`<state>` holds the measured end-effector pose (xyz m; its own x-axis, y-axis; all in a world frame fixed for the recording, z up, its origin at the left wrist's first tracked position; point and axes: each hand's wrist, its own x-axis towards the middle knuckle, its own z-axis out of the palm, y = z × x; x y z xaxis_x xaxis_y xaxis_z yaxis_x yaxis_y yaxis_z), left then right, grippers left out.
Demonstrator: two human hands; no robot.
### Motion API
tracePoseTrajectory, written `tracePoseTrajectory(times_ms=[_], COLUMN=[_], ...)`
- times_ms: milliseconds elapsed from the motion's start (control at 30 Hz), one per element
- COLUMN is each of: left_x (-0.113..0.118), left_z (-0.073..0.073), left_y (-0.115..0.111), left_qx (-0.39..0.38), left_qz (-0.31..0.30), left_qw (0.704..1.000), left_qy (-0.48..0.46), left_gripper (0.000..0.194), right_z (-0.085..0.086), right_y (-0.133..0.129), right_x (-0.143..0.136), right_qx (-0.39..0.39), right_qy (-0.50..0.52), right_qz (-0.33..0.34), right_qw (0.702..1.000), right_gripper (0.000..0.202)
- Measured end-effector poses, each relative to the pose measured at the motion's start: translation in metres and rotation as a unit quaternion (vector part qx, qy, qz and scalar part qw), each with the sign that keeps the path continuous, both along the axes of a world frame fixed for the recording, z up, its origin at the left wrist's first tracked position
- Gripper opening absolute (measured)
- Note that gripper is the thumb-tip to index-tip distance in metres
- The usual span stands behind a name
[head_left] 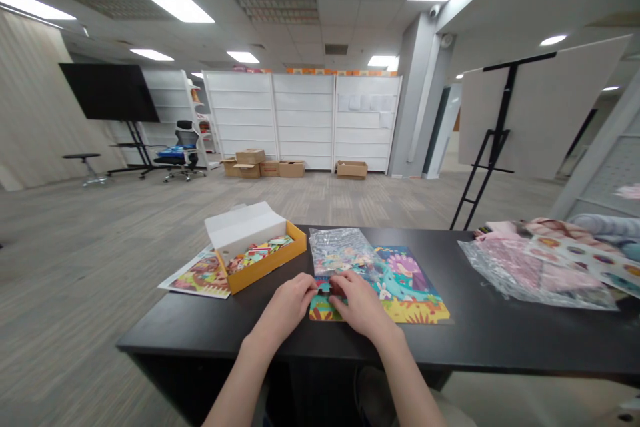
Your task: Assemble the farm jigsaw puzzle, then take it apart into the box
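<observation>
A colourful puzzle picture (413, 280) lies flat on the black table (480, 340). Over its upper left part rests a clear plastic bag (343, 247) with small pieces under or in it. My left hand (293, 299) is at the puzzle's left edge, thumb and fingertips pinched on a small puzzle piece (323, 287). From the right, my right hand (356, 300) reaches over the puzzle, its bent fingers pressed together at the same small piece; the fingertips partly hide it.
Left of the puzzle, an open yellow box (270, 267) holds many loose pieces, beside a printed sheet (200, 275). At the right lie plastic-wrapped pink fabric (540, 273) and a sticker sheet (590, 260). A stand with a board (545, 107) rises behind the table.
</observation>
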<state>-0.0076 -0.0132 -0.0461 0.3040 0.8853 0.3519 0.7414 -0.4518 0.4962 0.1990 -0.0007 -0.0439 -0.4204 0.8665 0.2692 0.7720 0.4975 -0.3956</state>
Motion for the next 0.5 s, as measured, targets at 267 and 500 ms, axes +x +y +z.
tracePoseTrajectory(times_ms=[267,500], left_x=[0.002,0.010], left_z=[0.001,0.002], left_y=[-0.003,-0.003], left_qx=[0.005,0.006], left_qz=[-0.005,0.035], left_qw=[1.000,0.999], left_qy=[0.003,0.003], left_gripper=[0.016,0.017], right_z=[0.004,0.003], right_y=[0.003,0.008], right_x=[-0.011,-0.015], right_qx=[0.000,-0.031], right_qy=[-0.046,-0.045], right_qz=[-0.024,-0.039], right_qw=[0.999,0.998], right_gripper=[0.024,0.026])
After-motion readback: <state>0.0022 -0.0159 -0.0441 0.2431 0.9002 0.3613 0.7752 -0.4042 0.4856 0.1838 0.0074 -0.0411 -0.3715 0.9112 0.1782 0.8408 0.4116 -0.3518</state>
